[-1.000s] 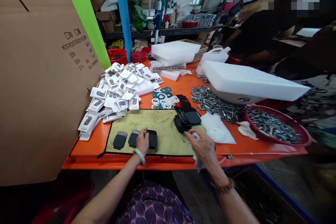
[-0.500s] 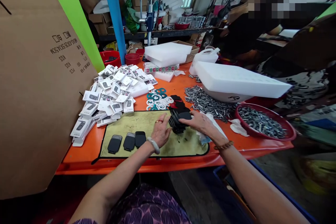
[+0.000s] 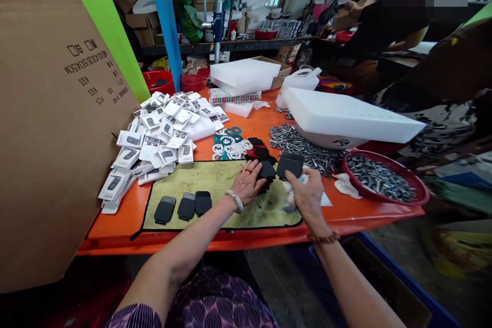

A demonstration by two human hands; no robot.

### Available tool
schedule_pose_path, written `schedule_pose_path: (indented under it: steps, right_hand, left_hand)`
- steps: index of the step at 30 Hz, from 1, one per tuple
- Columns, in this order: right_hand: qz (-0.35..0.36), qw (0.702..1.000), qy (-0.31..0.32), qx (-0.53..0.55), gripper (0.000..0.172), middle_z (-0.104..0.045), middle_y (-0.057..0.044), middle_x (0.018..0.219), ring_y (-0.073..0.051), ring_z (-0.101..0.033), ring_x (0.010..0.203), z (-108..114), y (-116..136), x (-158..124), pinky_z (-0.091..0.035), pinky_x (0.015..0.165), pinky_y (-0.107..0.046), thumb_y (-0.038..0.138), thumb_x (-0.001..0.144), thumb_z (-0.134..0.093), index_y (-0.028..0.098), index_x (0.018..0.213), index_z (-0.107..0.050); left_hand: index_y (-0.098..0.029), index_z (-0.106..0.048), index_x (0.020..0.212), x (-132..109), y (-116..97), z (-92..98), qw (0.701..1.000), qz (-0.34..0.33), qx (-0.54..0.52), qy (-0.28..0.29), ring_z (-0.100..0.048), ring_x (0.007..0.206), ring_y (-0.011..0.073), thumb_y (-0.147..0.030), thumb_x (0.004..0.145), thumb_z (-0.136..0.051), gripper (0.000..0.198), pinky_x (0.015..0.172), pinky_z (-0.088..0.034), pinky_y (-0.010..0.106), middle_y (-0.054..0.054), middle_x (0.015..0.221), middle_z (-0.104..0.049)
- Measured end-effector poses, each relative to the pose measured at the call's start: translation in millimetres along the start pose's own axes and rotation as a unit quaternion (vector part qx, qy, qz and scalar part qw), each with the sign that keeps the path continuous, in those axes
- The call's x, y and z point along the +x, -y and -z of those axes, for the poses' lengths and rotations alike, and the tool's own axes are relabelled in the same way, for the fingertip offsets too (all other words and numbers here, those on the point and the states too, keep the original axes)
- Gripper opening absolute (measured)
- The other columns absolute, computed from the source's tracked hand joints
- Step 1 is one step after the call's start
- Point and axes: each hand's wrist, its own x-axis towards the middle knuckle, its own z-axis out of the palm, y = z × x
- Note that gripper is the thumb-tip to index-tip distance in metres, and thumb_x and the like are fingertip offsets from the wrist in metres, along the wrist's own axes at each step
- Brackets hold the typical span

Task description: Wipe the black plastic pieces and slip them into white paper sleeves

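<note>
My right hand (image 3: 309, 195) is closed on a flat black rounded-rectangular piece (image 3: 290, 164), its thumb on the near edge, and holds it tilted up just right of the stack. Beneath this hand lies a crumpled white-and-blue cloth (image 3: 289, 201). With fingers spread, my left hand (image 3: 247, 184) touches the left side of a stack of similar black pieces (image 3: 267, 170); its fingertips are partly hidden against it. Three more black pieces lie on the yellow mat (image 3: 223, 174) to the left: one piece (image 3: 165, 209) apart, a second piece (image 3: 186, 206) and a third piece (image 3: 203, 203) side by side.
White printed boxes (image 3: 165, 133) are heaped at left beside a large cardboard carton (image 3: 46, 128). Teal and white rings (image 3: 230, 143) lie behind the mat. Loose metal parts (image 3: 300, 146), a red basin (image 3: 425, 197) of them and white foam (image 3: 346, 115) stand right. Another person works at back right.
My right hand has moved right and nearer, lifting a black piece away from the stack. My left hand has shifted right and now touches the stack. The three pieces on the mat stay put.
</note>
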Motion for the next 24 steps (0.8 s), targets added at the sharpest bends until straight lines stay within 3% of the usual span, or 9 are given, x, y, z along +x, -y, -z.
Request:
schedule_pose_path:
  steps: [4,8,11,14,16,18,20,22,24]
  right_hand:
    - [-0.042,0.983,0.143,0.108,0.043,-0.059,0.0,0.075,-0.017,-0.053,0.068,20.6,9.6,-39.0,-0.044,0.067,-0.03,0.057,0.072,-0.061,0.019,0.093,-0.057]
    - [-0.013,0.945,0.306,0.118,0.039,-0.063,-0.003,0.073,-0.018,-0.057,0.064,12.3,19.1,-82.5,-0.046,0.06,-0.029,0.054,0.08,-0.054,0.018,0.091,-0.06]
    - [0.092,0.958,0.271,0.033,0.034,-0.066,-0.008,0.082,-0.022,-0.061,0.075,0.2,21.9,-102.3,-0.049,0.068,-0.033,0.05,0.085,-0.048,0.018,0.088,-0.062]
    - [0.18,0.968,0.174,0.001,0.032,-0.065,-0.012,0.092,-0.024,-0.061,0.086,-12.6,30.5,-121.4,-0.05,0.076,-0.036,0.044,0.089,-0.046,0.018,0.099,-0.061]
    - [0.239,0.952,0.188,0.01,0.027,-0.065,-0.012,0.092,-0.023,-0.06,0.087,-24.1,38.7,-134.0,-0.049,0.078,-0.036,0.037,0.093,-0.043,0.018,0.099,-0.061]
    - [0.271,0.94,0.207,0.001,0.026,-0.065,-0.011,0.089,-0.023,-0.059,0.085,-37.3,43.4,-139.3,-0.049,0.078,-0.036,0.03,0.094,-0.038,0.019,0.093,-0.063]
    - [0.254,0.948,0.192,-0.012,0.028,-0.064,-0.011,0.086,-0.023,-0.059,0.083,-48.7,39.3,-131.4,-0.048,0.078,-0.036,0.028,0.093,-0.037,0.019,0.088,-0.063]
    - [0.209,0.961,0.181,-0.007,0.028,-0.065,-0.011,0.087,-0.023,-0.059,0.082,-53.6,25.1,-112.6,-0.048,0.078,-0.036,0.032,0.091,-0.039,0.019,0.086,-0.062]
    - [0.162,0.967,0.198,-0.008,0.029,-0.066,-0.01,0.084,-0.023,-0.06,0.08,-50.3,5.0,-92.2,-0.048,0.075,-0.035,0.039,0.087,-0.041,0.02,0.081,-0.062]
  left_hand:
    - [-0.014,-0.062,0.115,-26.4,-21.0,1.1,0.966,0.074,-0.233,-0.084,-0.046,0.128,0.0257,-0.042,0.093,-0.041,0.042,0.11,-0.033,0.04,0.015,0.133,-0.055]
    - [-0.015,-0.061,0.103,-68.2,-27.3,-1.0,0.834,0.22,-0.498,-0.088,-0.062,0.102,0.0245,-0.06,0.084,-0.052,0.05,0.088,-0.048,0.036,0.011,0.103,-0.068]
    - [-0.015,-0.057,0.094,-91.0,-17.9,4.5,0.764,0.288,-0.563,-0.128,-0.064,0.089,0.0219,-0.058,0.067,-0.073,0.053,0.079,-0.05,0.032,0.007,0.088,-0.068]
    - [-0.016,-0.058,0.092,-104.6,-10.3,10.1,0.732,0.32,-0.588,-0.13,-0.063,0.08,0.0187,-0.056,0.063,-0.077,0.053,0.073,-0.049,0.03,0.004,0.08,-0.065]
    - [-0.016,-0.059,0.085,-111.1,-10.3,9.3,0.714,0.323,-0.607,-0.132,-0.06,0.073,0.0156,-0.056,0.061,-0.078,0.05,0.069,-0.048,0.027,0.002,0.074,-0.063]
    - [-0.016,-0.058,0.077,-116.6,-12.0,5.5,0.701,0.319,-0.625,-0.129,-0.055,0.064,0.0123,-0.056,0.06,-0.078,0.049,0.064,-0.046,0.025,0.0,0.068,-0.059]
    - [-0.015,-0.056,0.073,-120.5,-11.4,1.7,0.712,0.314,-0.618,-0.112,-0.05,0.057,0.0102,-0.057,0.06,-0.078,0.048,0.058,-0.042,0.023,-0.002,0.064,-0.056]
    - [-0.015,-0.057,0.076,-121.1,-5.7,0.9,0.745,0.318,-0.58,-0.088,-0.049,0.056,0.0103,-0.057,0.064,-0.074,0.047,0.056,-0.041,0.023,-0.002,0.063,-0.055]
    - [-0.015,-0.058,0.078,-116.8,5.0,4.3,0.804,0.33,-0.488,-0.087,-0.052,0.058,0.0118,-0.053,0.073,-0.068,0.04,0.058,-0.043,0.025,-0.002,0.064,-0.056]
